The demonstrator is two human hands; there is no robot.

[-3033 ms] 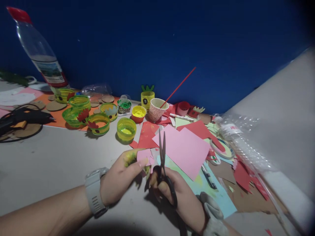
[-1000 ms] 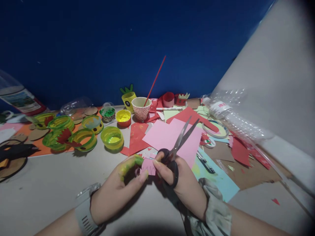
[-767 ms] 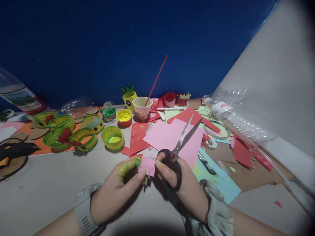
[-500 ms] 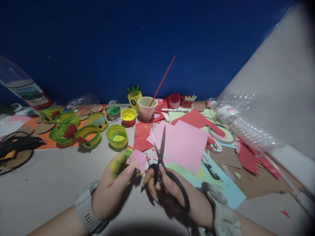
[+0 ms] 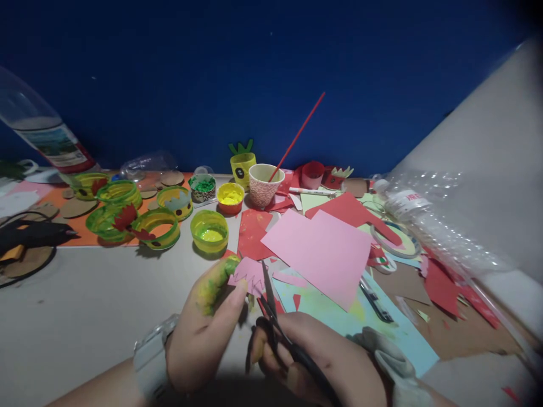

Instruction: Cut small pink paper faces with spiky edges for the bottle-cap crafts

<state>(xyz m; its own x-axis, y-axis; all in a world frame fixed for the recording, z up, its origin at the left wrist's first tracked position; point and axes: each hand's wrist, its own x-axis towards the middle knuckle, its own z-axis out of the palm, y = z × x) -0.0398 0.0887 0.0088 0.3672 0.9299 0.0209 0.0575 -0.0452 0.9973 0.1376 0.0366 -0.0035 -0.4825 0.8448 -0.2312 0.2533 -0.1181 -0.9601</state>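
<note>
A blue wall (image 5: 212, 68) is met by the far edge of the grey desk (image 5: 106, 316). Clear bumpy plastic (image 5: 462, 237) is laid along the desk's right edge, and a labelled bottle (image 5: 55, 147) is placed at the left of the far edge. Right of the desk's middle, a pale blue sheet (image 5: 394, 345) is partly covered by a pink sheet (image 5: 322, 254). The right hand (image 5: 322, 350) is curled closed through the handles of the scissors (image 5: 270, 308), whose blades are slightly parted. By the paint-stained left hand (image 5: 207, 322), a small pink piece (image 5: 250, 270) is pinched between thumb and fingers, above the desk's middle. A zigzag line is drawn on it; whether it is touched by the blades cannot be told.
</note>
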